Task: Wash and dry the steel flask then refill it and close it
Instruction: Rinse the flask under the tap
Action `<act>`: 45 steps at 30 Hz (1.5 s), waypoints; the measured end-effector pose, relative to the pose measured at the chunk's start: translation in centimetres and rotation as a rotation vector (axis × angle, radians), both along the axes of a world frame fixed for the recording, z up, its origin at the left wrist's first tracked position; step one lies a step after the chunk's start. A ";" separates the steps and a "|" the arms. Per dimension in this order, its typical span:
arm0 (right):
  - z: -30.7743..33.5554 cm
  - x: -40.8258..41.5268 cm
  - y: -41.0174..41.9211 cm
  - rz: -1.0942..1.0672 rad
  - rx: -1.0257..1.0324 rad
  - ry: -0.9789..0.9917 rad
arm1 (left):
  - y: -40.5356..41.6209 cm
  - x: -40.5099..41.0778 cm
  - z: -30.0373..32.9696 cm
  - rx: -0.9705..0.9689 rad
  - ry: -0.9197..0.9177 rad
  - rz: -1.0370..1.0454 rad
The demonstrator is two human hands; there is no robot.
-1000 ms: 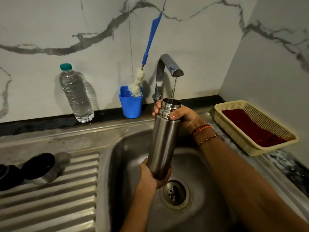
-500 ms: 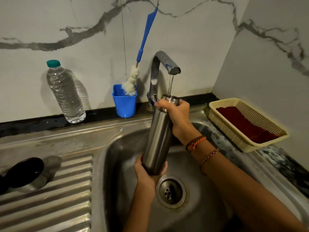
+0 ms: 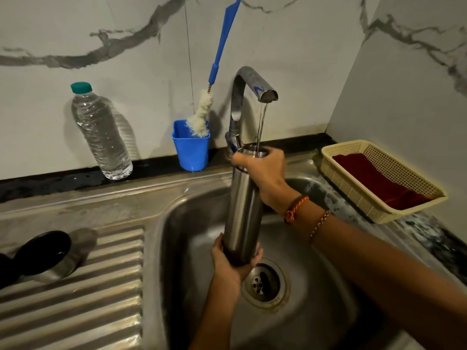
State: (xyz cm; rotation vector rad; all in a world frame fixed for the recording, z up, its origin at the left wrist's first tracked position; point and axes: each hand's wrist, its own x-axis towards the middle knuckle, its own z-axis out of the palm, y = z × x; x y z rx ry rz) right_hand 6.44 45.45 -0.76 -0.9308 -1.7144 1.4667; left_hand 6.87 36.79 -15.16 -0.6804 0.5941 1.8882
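Steel flask (image 3: 243, 213), L/R hand (image 3: 233, 266) (image 3: 264, 173) grips

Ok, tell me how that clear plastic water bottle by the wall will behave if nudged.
The plastic water bottle stands tall on a narrow base, so it may tip. It looks nearly full, so probably heavy enough to resist a light push. Its thin ribbed wall likely dents under a squeeze.

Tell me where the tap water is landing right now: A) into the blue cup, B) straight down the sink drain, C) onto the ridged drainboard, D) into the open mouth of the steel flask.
D: the thin stream from the tap drops into the open mouth of the steel flask, which the right hand grips near the neck and the left hand holds at the base.
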 end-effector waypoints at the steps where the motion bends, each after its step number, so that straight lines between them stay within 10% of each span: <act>1: 0.3 -0.2 0.4 -0.033 0.029 0.018 | 0.1 0.0 0.0 0.034 -0.003 -0.027; 18: -2.1 -0.1 -0.3 -0.051 0.260 -0.016 | -0.1 0.1 -1.3 -0.195 0.018 -0.027; 26: -7.0 2.5 3.9 -0.311 -0.396 0.147 | -0.3 -1.9 -0.5 -0.470 0.171 -0.129; 30: -11.7 5.2 7.2 -0.735 -0.766 0.315 | 2.0 -3.8 2.9 -0.620 0.666 -0.189; 36: -18.6 5.7 7.2 -0.584 -1.447 0.479 | 7.9 -3.1 8.0 -0.933 1.795 -0.591; 45: -18.0 3.9 5.6 -0.583 -1.489 0.509 | 8.7 -4.5 9.5 -1.008 2.257 -0.573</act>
